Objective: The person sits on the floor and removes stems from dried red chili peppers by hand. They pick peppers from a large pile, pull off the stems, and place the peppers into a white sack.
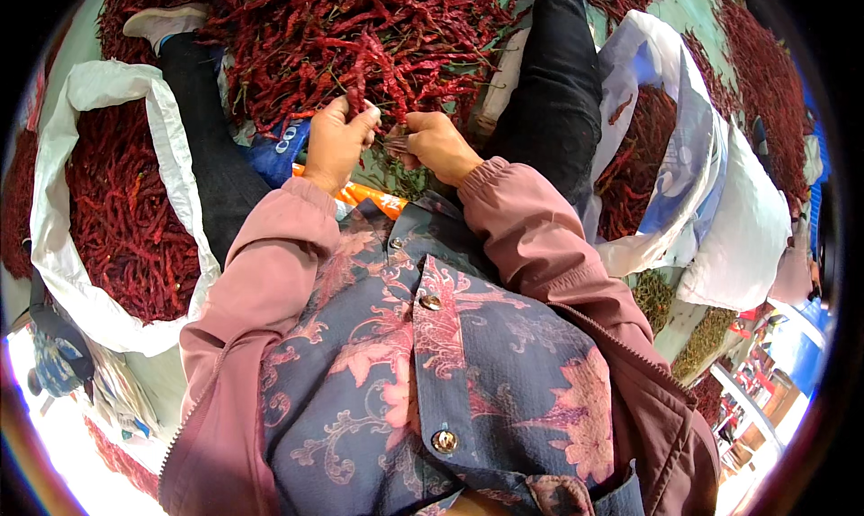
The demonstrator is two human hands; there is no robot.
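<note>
Several dried red chilies (358, 77) are held upright between the thumb and fingers of my left hand (337, 145). Close beside it, my right hand (435, 145) has its fingers curled in a pinch around what look like thin chili stems (397, 142); the fingers partly hide them. A large heap of dried red chilies (304, 37) lies between my outstretched legs, just beyond both hands. Below my hands, loose greenish stems (401, 177) lie in my lap area, next to a blue printed bag (280, 148) and an orange printed plastic piece (371, 197).
On the left stands an open white woven sack (50, 199) of red chilies (128, 226). Another open white-and-blue sack (702, 205) with chilies inside stands right, beside a white sack (739, 226). Further chili heaps (763, 97) and stem piles (705, 337) lie right. Other people (61, 347) are at the edges.
</note>
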